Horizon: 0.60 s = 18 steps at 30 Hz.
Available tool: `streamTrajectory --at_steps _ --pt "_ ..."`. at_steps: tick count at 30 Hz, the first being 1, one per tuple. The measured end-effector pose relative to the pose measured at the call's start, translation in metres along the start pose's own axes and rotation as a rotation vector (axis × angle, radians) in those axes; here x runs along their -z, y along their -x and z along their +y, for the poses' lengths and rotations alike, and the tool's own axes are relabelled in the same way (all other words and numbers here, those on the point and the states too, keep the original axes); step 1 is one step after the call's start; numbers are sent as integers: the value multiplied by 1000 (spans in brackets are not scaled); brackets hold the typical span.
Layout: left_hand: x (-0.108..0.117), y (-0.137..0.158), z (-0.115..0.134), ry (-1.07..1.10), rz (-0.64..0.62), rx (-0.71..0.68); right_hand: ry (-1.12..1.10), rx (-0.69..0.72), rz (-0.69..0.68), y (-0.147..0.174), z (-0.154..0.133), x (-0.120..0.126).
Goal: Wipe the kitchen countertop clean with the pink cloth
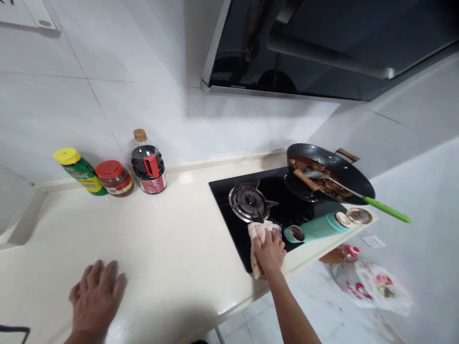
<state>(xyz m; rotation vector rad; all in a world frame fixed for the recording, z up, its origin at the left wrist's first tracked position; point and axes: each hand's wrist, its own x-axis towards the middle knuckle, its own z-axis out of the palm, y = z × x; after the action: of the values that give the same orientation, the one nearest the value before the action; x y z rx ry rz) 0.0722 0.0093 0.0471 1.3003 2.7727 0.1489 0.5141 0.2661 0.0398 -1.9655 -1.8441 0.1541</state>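
My right hand (271, 252) presses a pale, stained cloth (258, 232) onto the front left part of the black gas stove (229, 210), its fingers bent over the fabric. Just behind the cloth is the round burner (250, 201) with its metal pan supports. Close to the right of that hand is a teal thermos (319, 228), with a teal cup (296, 233) by its near end. My left hand (96, 297) rests palm down on the cream countertop (168, 248), fingers spread, holding nothing.
A black wok (346, 167) with food in red sauce and a green-handled spatula (387, 209) sits on the stove's right. Along the wall stand a green yellow-capped container (82, 172), a red-lidded jar (114, 179) and a dark sauce bottle (148, 165). A range hood (322, 52) hangs above; plastic bags (376, 286) lie below.
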Motion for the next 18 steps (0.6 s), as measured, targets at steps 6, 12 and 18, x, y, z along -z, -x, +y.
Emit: streamTrajectory --at_steps 6,12,18 --pt "-3 -1 -2 0 11 -8 25 292 -172 53 -67 -19" --pt "1 -1 1 8 0 -1 -40 458 -289 92 -122 -36" --pt "3 -1 2 4 2 -13 -45 329 -317 105 -61 -7"
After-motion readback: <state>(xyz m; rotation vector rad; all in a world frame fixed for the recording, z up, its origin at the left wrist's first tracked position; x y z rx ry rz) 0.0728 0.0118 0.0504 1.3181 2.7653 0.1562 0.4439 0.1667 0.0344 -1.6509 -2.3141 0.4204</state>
